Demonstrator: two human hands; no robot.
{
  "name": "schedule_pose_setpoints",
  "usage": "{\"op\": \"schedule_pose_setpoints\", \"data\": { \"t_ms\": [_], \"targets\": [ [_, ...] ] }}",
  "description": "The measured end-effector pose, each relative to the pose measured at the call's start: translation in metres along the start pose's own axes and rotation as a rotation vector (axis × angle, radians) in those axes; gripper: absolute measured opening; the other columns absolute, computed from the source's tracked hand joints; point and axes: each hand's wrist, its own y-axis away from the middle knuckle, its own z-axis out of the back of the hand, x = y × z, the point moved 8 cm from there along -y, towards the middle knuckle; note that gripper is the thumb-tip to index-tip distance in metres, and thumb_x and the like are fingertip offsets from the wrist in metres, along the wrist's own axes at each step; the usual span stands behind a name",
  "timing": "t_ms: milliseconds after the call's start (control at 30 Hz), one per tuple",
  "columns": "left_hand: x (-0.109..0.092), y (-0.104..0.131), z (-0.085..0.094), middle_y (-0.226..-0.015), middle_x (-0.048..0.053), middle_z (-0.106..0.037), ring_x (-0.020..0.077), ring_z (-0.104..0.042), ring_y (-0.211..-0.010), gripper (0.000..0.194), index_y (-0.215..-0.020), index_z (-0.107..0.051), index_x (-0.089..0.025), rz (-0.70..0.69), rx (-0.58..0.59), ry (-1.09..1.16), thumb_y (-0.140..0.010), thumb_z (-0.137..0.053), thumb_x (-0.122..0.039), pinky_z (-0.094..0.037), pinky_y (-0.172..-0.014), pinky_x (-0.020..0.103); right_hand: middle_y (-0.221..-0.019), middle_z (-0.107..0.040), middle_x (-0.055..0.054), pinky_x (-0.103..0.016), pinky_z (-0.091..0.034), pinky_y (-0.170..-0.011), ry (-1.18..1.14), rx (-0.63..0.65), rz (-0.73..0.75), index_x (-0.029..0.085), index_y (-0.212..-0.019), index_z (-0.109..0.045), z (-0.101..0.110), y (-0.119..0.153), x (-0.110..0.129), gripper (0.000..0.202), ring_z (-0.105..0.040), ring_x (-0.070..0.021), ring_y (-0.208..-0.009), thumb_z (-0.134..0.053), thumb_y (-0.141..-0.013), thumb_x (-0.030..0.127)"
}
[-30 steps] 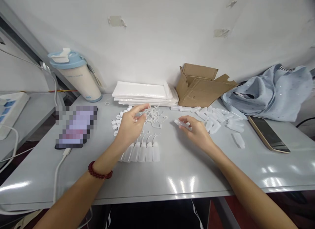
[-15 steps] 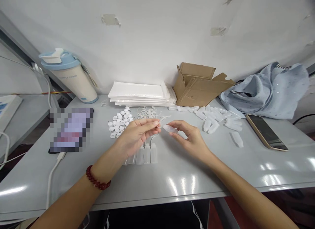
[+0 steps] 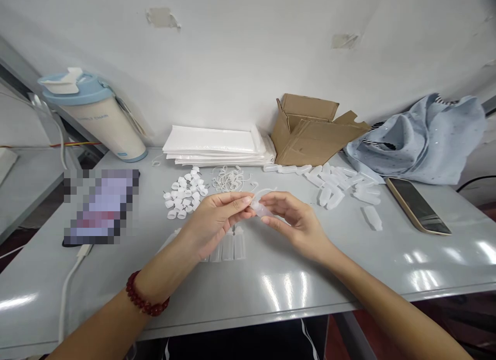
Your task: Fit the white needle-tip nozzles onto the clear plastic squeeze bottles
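Between my fingertips is a small translucent bottle (image 3: 262,210), tilted, its neck end toward the left. My right hand (image 3: 296,220) pinches it between thumb and fingers. My left hand (image 3: 222,215) is closed on a thin white strap (image 3: 264,191) right at the bottle's neck; the exact contact is hidden by fingers. Below my left hand several translucent bottles (image 3: 239,245) lie in a row, partly covered by it. A heap of straps (image 3: 231,179) and a group of white caps (image 3: 182,193) lie behind it. Loose bottles (image 3: 331,187) are piled at the right.
A phone (image 3: 104,205) with a cable and a tumbler (image 3: 96,117) are at the left. White envelopes (image 3: 213,142) and an open cardboard box (image 3: 306,138) stand by the wall. A blue cloth (image 3: 422,143) and another phone (image 3: 416,207) are at the right.
My hands have come together, bringing the bottle's neck against the strap at my left fingertips. The view has shifted slightly to the right.
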Motion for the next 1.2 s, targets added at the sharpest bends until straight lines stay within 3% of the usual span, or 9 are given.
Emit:
{"op": "schedule_pose_setpoints", "data": {
  "t_ms": [167, 367, 600, 867, 967, 1067, 1200],
  "targets": [
    [0.001, 0.001, -0.006, -0.082, 0.001, -0.071, 0.0098, -0.063, -0.077, 0.014, -0.085, -0.077, -0.019, -0.039, 0.067, -0.099, -0.081, -0.071, -0.032, -0.051, -0.082, 0.022, -0.121, -0.066, -0.001, -0.035, -0.053, -0.096, -0.070, 0.054, -0.004, 0.030, -0.119, -0.061, -0.005, 0.000, 0.002, 0.034, -0.065, -0.0155, -0.105, -0.064, -0.087, 0.019],
    [-0.009, 0.004, -0.005, -0.073, 0.000, -0.071, 0.0132, -0.064, -0.073, 0.015, -0.087, -0.077, -0.023, -0.113, -0.022, -0.328, -0.082, -0.069, -0.035, -0.053, -0.076, 0.028, -0.112, -0.069, -0.004, -0.042, -0.054, -0.093, -0.125, 0.055, -0.080, 0.027, -0.113, -0.065, -0.006, 0.000, -0.001, 0.029, -0.069, -0.0195, -0.099, -0.065, -0.085, 0.022],
    [-0.014, 0.007, -0.007, -0.078, 0.000, -0.074, 0.0170, -0.067, -0.078, 0.017, -0.091, -0.076, -0.025, -0.211, -0.035, -0.477, -0.078, -0.071, -0.035, -0.053, -0.070, 0.027, -0.104, -0.072, -0.003, -0.036, -0.054, -0.087, -0.182, 0.042, -0.163, 0.025, -0.109, -0.065, -0.005, 0.000, -0.007, 0.025, -0.070, -0.0176, -0.092, -0.066, -0.084, 0.023],
    [-0.015, 0.007, -0.006, -0.084, 0.002, -0.074, 0.0154, -0.063, -0.069, 0.023, -0.093, -0.076, -0.025, -0.184, 0.008, -0.601, -0.082, -0.065, -0.042, -0.050, -0.062, 0.026, -0.091, -0.073, -0.003, -0.035, -0.053, -0.079, -0.166, 0.040, -0.222, 0.022, -0.112, -0.064, -0.008, 0.001, -0.012, 0.029, -0.069, -0.0177, -0.084, -0.067, -0.083, 0.026],
    [-0.017, 0.008, -0.009, -0.085, 0.003, -0.073, 0.0168, -0.064, -0.072, 0.025, -0.092, -0.075, -0.024, -0.208, 0.020, -0.674, -0.086, -0.061, -0.043, -0.050, -0.061, 0.026, -0.096, -0.073, -0.004, -0.036, -0.052, -0.082, -0.171, 0.019, -0.241, 0.022, -0.110, -0.066, -0.007, 0.002, -0.012, 0.030, -0.069, -0.0188, -0.087, -0.068, -0.081, 0.027],
    [-0.028, 0.013, -0.010, -0.091, 0.005, -0.070, 0.0181, -0.065, -0.078, 0.022, -0.097, -0.072, -0.020, -0.395, -0.085, -0.818, -0.084, -0.063, -0.037, -0.052, -0.063, 0.027, -0.092, -0.074, -0.004, -0.037, -0.051, -0.083, -0.163, -0.007, -0.278, 0.021, -0.108, -0.067, -0.004, 0.002, -0.013, 0.029, -0.068, -0.0188, -0.084, -0.069, -0.080, 0.030],
    [-0.041, 0.031, -0.025, -0.097, 0.006, -0.065, 0.0179, -0.063, -0.084, 0.021, -0.106, -0.064, -0.019, -0.853, -0.176, -1.161, -0.087, -0.060, -0.025, -0.053, -0.073, 0.030, -0.078, -0.070, -0.001, -0.034, -0.049, -0.078, -0.168, -0.031, -0.310, 0.020, -0.105, -0.067, 0.000, 0.000, -0.015, 0.028, -0.064, -0.0167, -0.075, -0.069, -0.079, 0.032]
  ]
}}
